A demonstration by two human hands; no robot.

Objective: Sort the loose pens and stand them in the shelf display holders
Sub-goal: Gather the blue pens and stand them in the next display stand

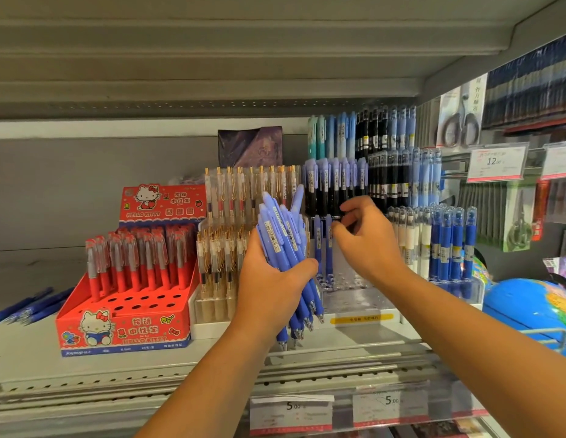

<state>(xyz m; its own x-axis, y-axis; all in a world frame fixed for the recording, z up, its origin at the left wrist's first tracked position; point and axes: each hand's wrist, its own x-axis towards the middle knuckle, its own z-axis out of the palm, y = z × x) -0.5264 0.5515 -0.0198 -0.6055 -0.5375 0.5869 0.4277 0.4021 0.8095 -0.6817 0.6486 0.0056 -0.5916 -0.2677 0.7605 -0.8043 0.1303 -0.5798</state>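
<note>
Upright, left hand (269, 289) clasps blue pens (286, 245), tips down.

— What is the shelf (28, 352) carrying on my feed?

— I see a pale grey metal board with perforated strips along its front edge. Near the left edge, a few loose blue pens (28, 306) lie flat on it. Toward the middle stands a red cardboard display box (123, 330), just beside a holder of clear, gold-clipped pens (218, 248).

— And further right?

— A clear tiered holder (354, 295) stands there, its front rows mostly bare holes. Near the right edge I make out a blue globe (525, 308). Price tags (292, 412) hang along the front edge.
</note>
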